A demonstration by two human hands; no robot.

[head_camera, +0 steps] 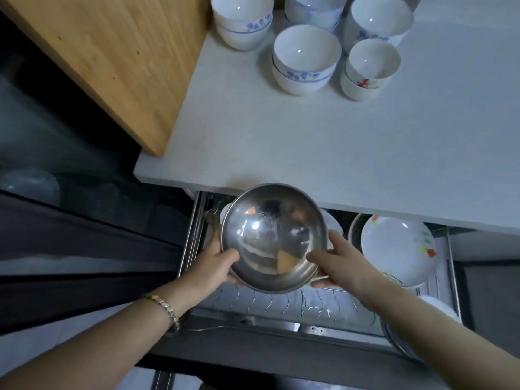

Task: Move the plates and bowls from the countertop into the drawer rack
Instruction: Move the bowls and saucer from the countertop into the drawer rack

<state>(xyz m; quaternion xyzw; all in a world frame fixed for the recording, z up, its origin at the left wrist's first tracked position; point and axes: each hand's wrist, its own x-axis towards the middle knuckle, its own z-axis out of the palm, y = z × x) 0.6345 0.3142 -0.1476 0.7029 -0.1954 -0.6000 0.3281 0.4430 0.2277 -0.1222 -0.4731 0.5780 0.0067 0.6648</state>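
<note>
While left hand (216,263), right hand (340,266) grip steel bowl (274,237), drawer rack (267,301) holds plates (398,249).

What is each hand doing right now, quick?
Left hand: holds the steel bowl by its left rim.
Right hand: holds the same bowl by its right rim.

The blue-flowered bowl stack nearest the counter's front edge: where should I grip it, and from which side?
Grip the blue-flowered bowl stack by its lower bowl's wall, coming from the front, where the countertop is bare. Two upright bowls appear nested; a grip on the top rim would likely lift only one.
</note>
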